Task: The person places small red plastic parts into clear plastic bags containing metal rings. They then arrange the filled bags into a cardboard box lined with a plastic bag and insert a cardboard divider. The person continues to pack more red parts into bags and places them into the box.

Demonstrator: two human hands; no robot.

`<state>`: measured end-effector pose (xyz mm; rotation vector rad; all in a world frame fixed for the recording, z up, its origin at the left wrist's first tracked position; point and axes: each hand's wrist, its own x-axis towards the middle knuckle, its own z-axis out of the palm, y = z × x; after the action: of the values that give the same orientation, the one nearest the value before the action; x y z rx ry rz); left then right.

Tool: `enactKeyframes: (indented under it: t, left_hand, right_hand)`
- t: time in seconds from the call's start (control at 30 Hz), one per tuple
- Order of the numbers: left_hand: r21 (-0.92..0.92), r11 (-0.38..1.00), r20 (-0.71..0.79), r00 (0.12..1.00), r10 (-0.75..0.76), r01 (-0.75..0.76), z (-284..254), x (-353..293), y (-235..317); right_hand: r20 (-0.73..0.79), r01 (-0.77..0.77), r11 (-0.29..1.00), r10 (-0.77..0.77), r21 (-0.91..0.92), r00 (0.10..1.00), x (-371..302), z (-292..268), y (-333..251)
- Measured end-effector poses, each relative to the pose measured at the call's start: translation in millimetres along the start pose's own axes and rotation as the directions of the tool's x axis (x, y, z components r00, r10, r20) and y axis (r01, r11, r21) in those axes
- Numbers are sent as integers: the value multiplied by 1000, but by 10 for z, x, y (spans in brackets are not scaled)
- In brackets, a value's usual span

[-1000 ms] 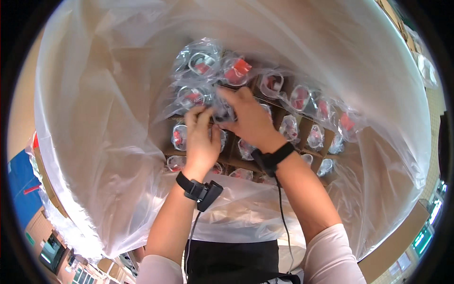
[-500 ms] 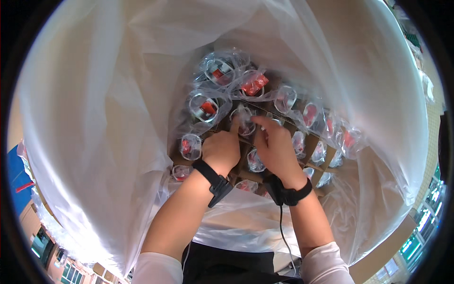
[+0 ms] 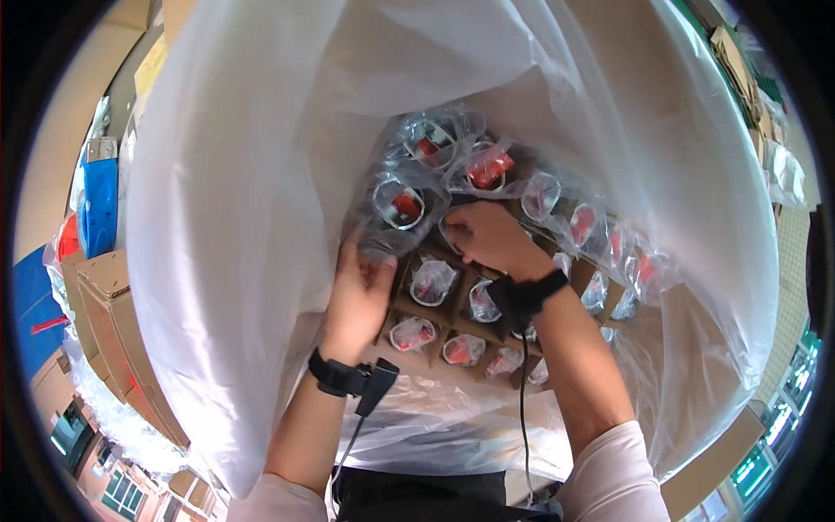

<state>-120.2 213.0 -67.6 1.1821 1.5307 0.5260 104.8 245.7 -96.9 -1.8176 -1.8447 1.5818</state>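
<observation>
My left hand (image 3: pixel 358 291) has its thumb and fingers closed on a clear plastic bag (image 3: pixel 379 242), below a round, white-rimmed bagged item (image 3: pixel 398 202) with a red piece inside. To the right, my right hand (image 3: pixel 494 239) curls its fingers over a compartment of the brown cardboard divider (image 3: pixel 453 306). What those fingers grip is hidden. Several similar bagged items stand in the compartments, among them one with a pale rim (image 3: pixel 433 282) just below the hands. Two larger bagged items, one with a bright red piece (image 3: pixel 490 169), lie beyond my hands.
A large translucent plastic liner (image 3: pixel 239 244) surrounds the divider on all sides, with loose folds near my body. Cables run from the black wrist straps on both arms. Outside the liner, a cardboard box (image 3: pixel 109 304) and a blue object (image 3: pixel 100 204) stand at left.
My left hand has moved left, from the middle compartment to a bag. My right hand has turned over that compartment. The view has shifted, showing more at left.
</observation>
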Motion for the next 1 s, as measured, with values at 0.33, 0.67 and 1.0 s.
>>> enactKeyframes:
  t: [0.33, 0.67, 1.0]
  left_hand:
    - [247, 952, -49, 979, 199, -181, 158, 217, -4]
    - [647, 741, 234, 972, 29, -178, 89, 605, -300]
    - [571, 801, 104, 984, 146, -179, -9, 287, 244]
  right_hand:
    - [-383, -63, 974, -25, -217, 924, 479, 430, -539]
    - [-349, 128, 983, -74, 133, 934, 197, 160, -678]
    - [26, 71, 975, -67, -212, 997, 748, 291, -654]
